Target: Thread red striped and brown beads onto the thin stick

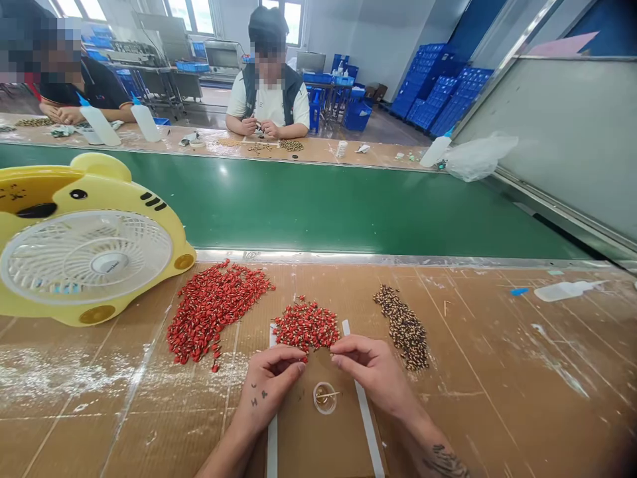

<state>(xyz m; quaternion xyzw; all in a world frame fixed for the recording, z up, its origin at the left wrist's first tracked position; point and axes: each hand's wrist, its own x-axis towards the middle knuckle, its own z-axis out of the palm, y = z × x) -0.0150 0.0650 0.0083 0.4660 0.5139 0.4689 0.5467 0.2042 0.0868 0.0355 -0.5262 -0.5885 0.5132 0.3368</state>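
- Green conveyor belt (279, 206): runs crosswise beyond the small clear cup (324, 398), smooth and glossy, with a metal edge strip on the near side.
- Cardboard-covered bench (478, 372): lies under the cup, its brown surface scuffed, scored and streaked with white residue.
- Co-worker (269, 86): sits far beyond the cup, across the belt, in a dark vest, hands together over the far bench.
- Yellow cartoon-shaped fan (84, 259): stands well left of the cup, with a white plastic grille.
- Large red bead pile (213, 312): lies up and left of the cup, a loose, glossy heap.
- Speckled brown bead pile (403, 328): a narrow strip up and right of the cup.
- Small red bead pile (306, 325): sits just above the cup, a compact cluster between the other two piles.
- White strips (365, 418): two flat, parallel lengths, one on each side of the cup.
- Left hand (271, 385): just left of the cup, wrist low, palm turned inward; fingertips curl closed at the lower edge of the small red pile. Anything pinched is too small to tell.
- Right hand (371, 368): just right of the cup, thumb and forefinger drawn together facing the left hand. Any hold is likewise hidden.
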